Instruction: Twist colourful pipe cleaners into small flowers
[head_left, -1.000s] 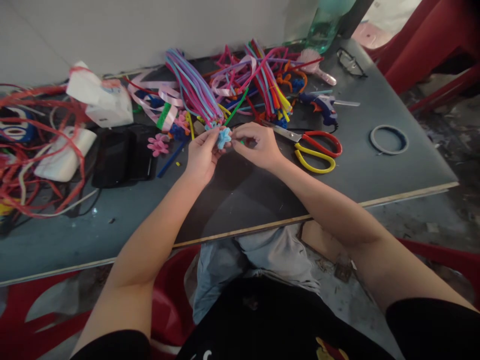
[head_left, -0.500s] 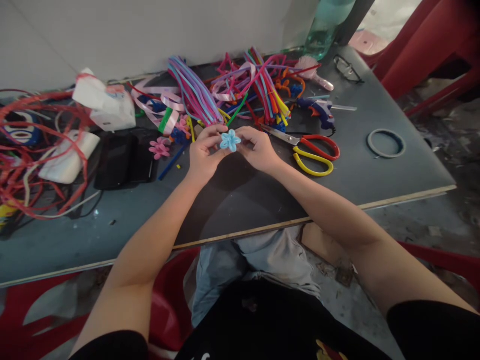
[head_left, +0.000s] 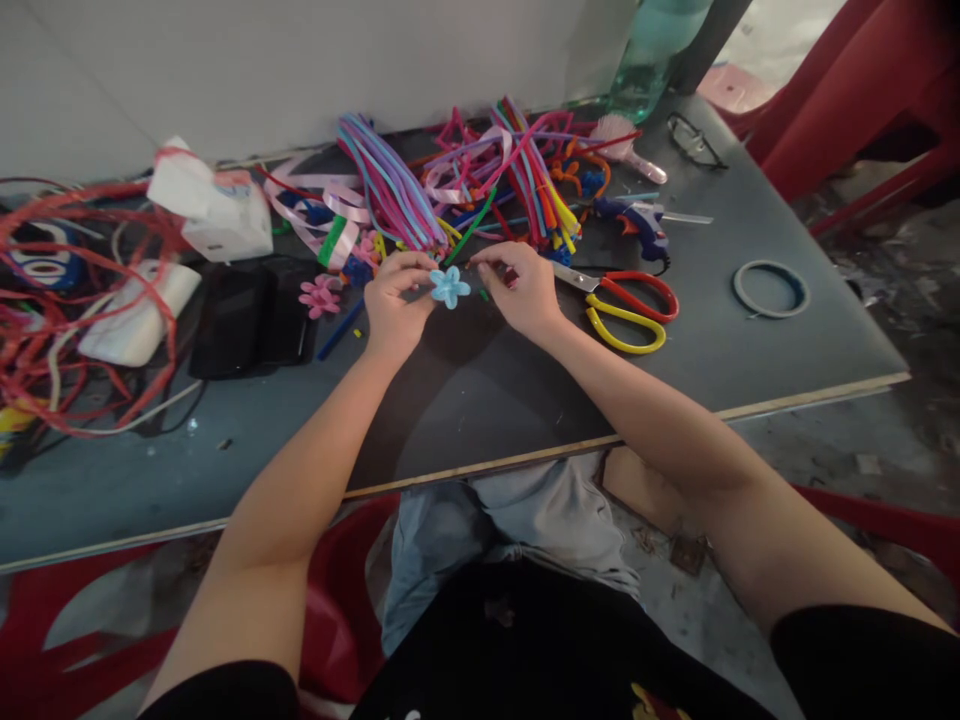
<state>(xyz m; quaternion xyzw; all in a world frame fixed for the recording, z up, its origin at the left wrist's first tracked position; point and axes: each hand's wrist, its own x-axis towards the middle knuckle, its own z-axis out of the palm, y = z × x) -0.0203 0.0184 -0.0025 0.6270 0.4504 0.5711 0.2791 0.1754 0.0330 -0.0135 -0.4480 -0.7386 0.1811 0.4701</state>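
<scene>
My left hand [head_left: 394, 305] pinches a light blue pipe cleaner flower [head_left: 450, 287] by its left side, petals facing up. A short gap to the right, my right hand [head_left: 525, 285] has its thumb and forefinger drawn together in a pinch. Whatever they may hold is too small to make out. Just under those fingers lies a small green bit [head_left: 484, 295]. Beside the right hand are scissors [head_left: 630, 305] with one red and one yellow handle. A pink pipe cleaner flower [head_left: 320, 297] rests on the table left of my left hand.
Bundles of pipe cleaners [head_left: 394, 185] and ribbons [head_left: 352, 200] lie along the wall. A glue gun [head_left: 637, 222], hairbrush [head_left: 626, 150] and grey ring [head_left: 772, 288] are on the right. Black phones [head_left: 232, 320], a tissue pack [head_left: 229, 220] and tangled red cord [head_left: 142, 390] fill the left.
My hands have moved apart. The right hand has let go of the blue flower, and the left hand has carried it slightly left.
</scene>
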